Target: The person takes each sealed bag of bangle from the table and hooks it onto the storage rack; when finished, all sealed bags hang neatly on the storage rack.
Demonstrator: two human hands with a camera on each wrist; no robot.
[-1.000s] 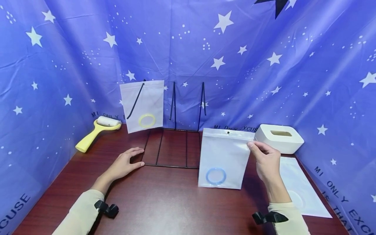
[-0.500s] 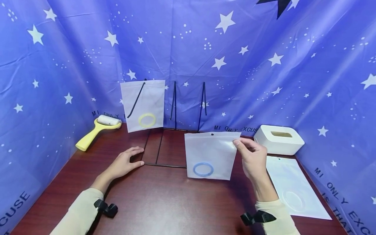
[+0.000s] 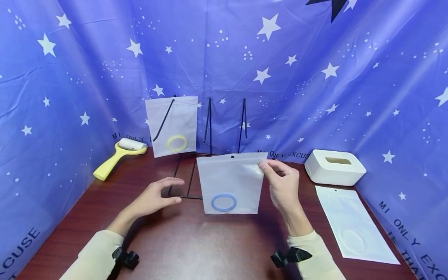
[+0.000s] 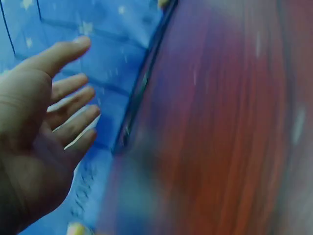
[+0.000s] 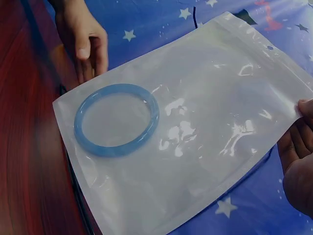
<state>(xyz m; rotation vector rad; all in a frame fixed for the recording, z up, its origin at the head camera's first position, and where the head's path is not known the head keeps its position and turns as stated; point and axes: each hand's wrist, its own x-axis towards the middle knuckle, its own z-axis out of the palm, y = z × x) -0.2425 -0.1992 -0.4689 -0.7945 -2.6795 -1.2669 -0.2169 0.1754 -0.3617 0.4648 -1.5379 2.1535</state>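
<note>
Between thumb and fingers, my right hand (image 3: pixel 284 186) pinches the upper right edge of a white zip bag (image 3: pixel 229 177) with a hang hole in its top strip. A blue ring (image 5: pixel 117 120), like a bangle, shows through the bag's lower part. My left hand (image 3: pixel 154 197) hovers left of that bag with fingers extended and nothing in it. Behind stands a black wire rack (image 3: pixel 210 124) with hooks; the held bag hides part of its base. From the rack's left hook hangs another white bag (image 3: pixel 159 116) with a yellow ring (image 3: pixel 177 143) inside.
A third white bag (image 3: pixel 344 206) with a pale ring lies flat at the table's right. Behind it sits a white tissue box (image 3: pixel 335 167). A yellow-handled lint roller (image 3: pixel 112 162) lies at the left. Starry blue cloth encloses the table.
My right hand has carried the blue-ring bag leftward, in front of the rack. My left hand has come off the rack's base and moved slightly right.
</note>
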